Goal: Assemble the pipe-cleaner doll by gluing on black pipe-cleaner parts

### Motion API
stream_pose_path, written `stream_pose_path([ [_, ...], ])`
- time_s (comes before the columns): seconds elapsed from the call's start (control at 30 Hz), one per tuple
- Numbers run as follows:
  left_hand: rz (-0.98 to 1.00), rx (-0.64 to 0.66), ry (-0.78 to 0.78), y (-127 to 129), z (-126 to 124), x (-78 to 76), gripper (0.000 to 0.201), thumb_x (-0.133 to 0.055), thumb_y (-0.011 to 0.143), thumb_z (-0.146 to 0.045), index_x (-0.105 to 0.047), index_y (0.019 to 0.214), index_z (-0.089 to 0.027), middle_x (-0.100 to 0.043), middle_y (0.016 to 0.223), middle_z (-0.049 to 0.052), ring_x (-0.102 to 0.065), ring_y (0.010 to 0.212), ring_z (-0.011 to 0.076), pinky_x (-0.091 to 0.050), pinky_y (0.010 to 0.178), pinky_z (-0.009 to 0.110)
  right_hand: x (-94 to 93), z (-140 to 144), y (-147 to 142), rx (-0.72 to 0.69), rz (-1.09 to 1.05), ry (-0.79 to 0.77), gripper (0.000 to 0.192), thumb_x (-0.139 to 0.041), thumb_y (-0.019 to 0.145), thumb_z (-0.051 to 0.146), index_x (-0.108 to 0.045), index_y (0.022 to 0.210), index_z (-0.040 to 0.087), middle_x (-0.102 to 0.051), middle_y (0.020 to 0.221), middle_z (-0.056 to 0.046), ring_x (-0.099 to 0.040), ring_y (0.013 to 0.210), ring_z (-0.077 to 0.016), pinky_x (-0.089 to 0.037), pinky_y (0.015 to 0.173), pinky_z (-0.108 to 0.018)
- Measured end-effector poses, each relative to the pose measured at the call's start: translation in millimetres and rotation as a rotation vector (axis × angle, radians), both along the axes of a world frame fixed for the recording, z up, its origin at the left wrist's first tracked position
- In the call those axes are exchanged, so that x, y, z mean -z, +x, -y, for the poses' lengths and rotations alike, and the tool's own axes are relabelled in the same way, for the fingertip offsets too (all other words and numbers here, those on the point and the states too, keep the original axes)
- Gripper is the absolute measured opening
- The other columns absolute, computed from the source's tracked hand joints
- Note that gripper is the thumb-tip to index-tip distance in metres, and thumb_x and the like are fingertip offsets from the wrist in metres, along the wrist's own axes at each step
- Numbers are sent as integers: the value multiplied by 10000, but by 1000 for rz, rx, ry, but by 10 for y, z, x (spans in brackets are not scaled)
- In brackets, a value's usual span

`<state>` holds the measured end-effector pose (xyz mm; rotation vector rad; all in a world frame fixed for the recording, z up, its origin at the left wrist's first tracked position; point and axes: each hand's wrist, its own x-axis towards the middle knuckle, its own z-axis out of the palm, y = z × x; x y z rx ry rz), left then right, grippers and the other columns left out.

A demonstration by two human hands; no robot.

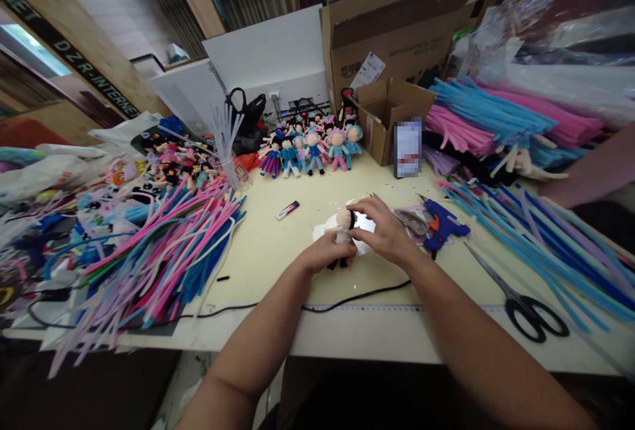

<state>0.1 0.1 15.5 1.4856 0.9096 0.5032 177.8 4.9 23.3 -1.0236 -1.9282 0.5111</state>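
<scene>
A small pipe-cleaner doll point(343, 219) with a pale round head, a whitish body and dark legs stands nearly upright above the table. My left hand point(325, 253) is closed round its body. Against the right side of the doll's head lies a short black fuzzy strip point(352, 219). Thumb and forefinger of my right hand point(381, 228) pinch at that strip, one below and one above. A shiny white sheet point(321, 230) lies under both hands. Close to my right hand are a blue glue gun point(444, 226) and a small pair of scissors point(413, 221).
Large black-handled scissors point(533, 314) lie at right beside blue pipe cleaners point(526, 238). More pipe cleaners point(198, 231) heap at left. Finished dolls point(312, 149) stand behind, near a cardboard box point(381, 119). A black cable point(347, 299) crosses the front edge; a small marked stick point(288, 210) lies mid-table.
</scene>
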Motion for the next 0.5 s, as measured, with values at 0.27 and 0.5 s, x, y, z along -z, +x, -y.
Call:
stream_pose_path([
  [0.27, 59, 48, -28, -12, -24, 47, 322, -621, 721, -439, -572, 623, -137, -557, 583, 22, -516, 599, 130, -407, 590, 249, -50, 32, -32, -7, 9, -36, 390, -627, 710, 133, -587, 1090, 212, -559, 1035, -71, -520, 1007, -234, -457, 860, -408],
  [0.5, 121, -8, 36, 7, -11, 82, 579, -357, 833, -649, -553, 665, -131, -549, 556, 34, -501, 549, 116, -406, 566, 243, -53, 40, -45, -1, 12, -23, 362, -629, 737, 158, -579, 1092, 211, -560, 1049, -79, -522, 1014, -237, -451, 877, -423],
])
